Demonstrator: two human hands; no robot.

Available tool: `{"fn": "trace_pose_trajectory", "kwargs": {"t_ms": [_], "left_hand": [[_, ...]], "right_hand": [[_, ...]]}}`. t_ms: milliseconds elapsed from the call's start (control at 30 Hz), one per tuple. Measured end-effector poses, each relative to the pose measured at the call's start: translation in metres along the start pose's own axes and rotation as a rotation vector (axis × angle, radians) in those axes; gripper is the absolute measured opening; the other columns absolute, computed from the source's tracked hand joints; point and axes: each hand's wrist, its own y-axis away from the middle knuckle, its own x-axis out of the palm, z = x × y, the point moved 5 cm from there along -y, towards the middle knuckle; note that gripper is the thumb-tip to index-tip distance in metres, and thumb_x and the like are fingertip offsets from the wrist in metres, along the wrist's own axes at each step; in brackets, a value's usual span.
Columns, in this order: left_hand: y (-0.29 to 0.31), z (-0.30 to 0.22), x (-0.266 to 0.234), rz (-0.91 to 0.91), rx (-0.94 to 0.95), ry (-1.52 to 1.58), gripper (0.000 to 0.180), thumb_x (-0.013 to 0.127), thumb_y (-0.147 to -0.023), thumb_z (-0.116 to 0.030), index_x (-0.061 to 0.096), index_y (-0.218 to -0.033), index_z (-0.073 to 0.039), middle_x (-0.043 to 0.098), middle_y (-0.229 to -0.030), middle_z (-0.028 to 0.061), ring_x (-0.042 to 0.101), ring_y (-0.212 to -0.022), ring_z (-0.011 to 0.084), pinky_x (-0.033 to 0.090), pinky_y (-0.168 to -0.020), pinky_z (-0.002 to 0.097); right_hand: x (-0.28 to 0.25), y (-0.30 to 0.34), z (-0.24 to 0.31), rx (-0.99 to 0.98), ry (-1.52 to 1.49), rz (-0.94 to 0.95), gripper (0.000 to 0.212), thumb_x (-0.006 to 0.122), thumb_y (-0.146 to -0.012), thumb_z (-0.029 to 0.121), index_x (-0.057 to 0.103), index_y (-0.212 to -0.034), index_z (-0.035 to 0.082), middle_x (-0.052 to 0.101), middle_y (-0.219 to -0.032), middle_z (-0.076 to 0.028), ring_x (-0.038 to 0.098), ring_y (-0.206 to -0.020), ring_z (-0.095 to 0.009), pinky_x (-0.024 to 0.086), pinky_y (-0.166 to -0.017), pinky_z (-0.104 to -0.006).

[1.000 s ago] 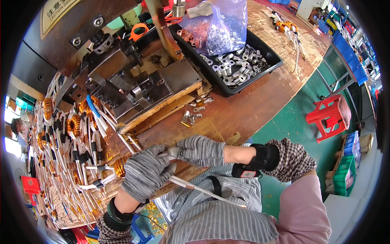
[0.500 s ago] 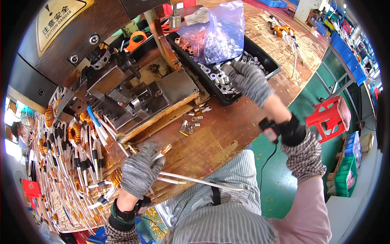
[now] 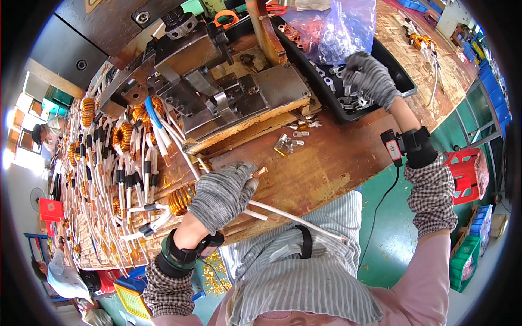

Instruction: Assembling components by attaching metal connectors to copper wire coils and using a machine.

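Observation:
My left hand point(image 3: 223, 195), in a grey knit glove, is closed around a white cable whose stripped copper end point(image 3: 261, 172) sticks out past the fingers. Beside that wrist lies a copper-wound ring coil point(image 3: 181, 200) with white leads. Two more white cable ends point(image 3: 296, 220) reach out from under the hand over the bench's front edge. My right hand point(image 3: 371, 79), gloved alike, is over a black tray point(image 3: 340, 111) of silvery cable lugs point(image 3: 353, 102). Its fingers are curled in; whatever they pinch is hidden. A clear bag of lugs point(image 3: 342, 41) rests in the tray, next to copper-coloured pieces.
A metal press with its die point(image 3: 217, 98) stands left of the tray. Several loose lugs point(image 3: 291, 142) lie on the wooden bench point(image 3: 321, 168). Many coils with white leads point(image 3: 122, 136) are heaped at the left. A red stool point(image 3: 467, 176) stands at the right.
The whole view has shifted, so bench and hands appear farther right and higher. My right hand stays at the tray, where more black bottom shows among the lugs. My left keeps its cable.

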Motion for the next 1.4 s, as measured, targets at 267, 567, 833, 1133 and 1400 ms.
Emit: {"fn": "trace_pose_trajectory", "kwargs": {"t_ms": [267,567,833,1133,1400], "left_hand": [[0.016,0.008,-0.009,0.004,-0.037,0.223,0.022,0.058,-0.085,-0.021,0.062,-0.104,-0.009,0.062,-0.082,0.0137,0.062,-0.072,0.0308,0.049,-0.062,0.0359],[0.019,-0.004,-0.017,-0.139,0.078,0.248,0.018,0.057,-0.084,-0.017,0.063,-0.099,-0.007,0.062,-0.083,0.0120,0.062,-0.075,0.0303,0.049,-0.065,0.0357],[0.020,0.000,-0.016,-0.147,0.045,0.260,0.020,0.058,-0.084,-0.018,0.063,-0.098,-0.006,0.063,-0.082,0.0143,0.062,-0.073,0.0309,0.049,-0.064,0.0364],[0.019,-0.001,-0.016,-0.147,0.053,0.197,0.022,0.060,-0.083,-0.021,0.065,-0.099,-0.006,0.064,-0.080,0.0144,0.062,-0.071,0.0296,0.049,-0.063,0.0365],[0.014,-0.004,-0.017,-0.023,-0.091,0.336,0.026,0.056,-0.085,-0.025,0.065,-0.100,-0.005,0.064,-0.084,0.0147,0.061,-0.078,0.0318,0.050,-0.069,0.0385]], "right_hand": [[0.034,0.075,0.125,0.252,-0.975,0.403,0.030,0.064,-0.083,0.032,0.054,-0.077,0.004,0.055,-0.063,-0.001,0.051,-0.049,-0.008,0.044,-0.045,-0.0225],[0.116,0.137,0.151,0.370,-1.235,0.623,0.020,0.066,-0.083,0.021,0.055,-0.079,0.004,0.055,-0.067,0.000,0.054,-0.059,-0.007,0.046,-0.056,-0.0222],[0.122,0.141,0.160,0.336,-1.318,0.601,0.019,0.067,-0.082,0.018,0.057,-0.080,0.002,0.058,-0.070,-0.002,0.056,-0.063,-0.008,0.048,-0.059,-0.0233],[0.125,0.136,0.160,0.323,-1.335,0.583,0.017,0.067,-0.081,0.015,0.059,-0.083,0.001,0.059,-0.074,-0.004,0.058,-0.068,-0.010,0.052,-0.063,-0.0246],[0.119,0.127,0.158,0.272,-1.377,0.610,0.016,0.068,-0.080,0.013,0.057,-0.081,0.000,0.060,-0.073,-0.005,0.060,-0.066,-0.012,0.051,-0.060,-0.0253]]}}
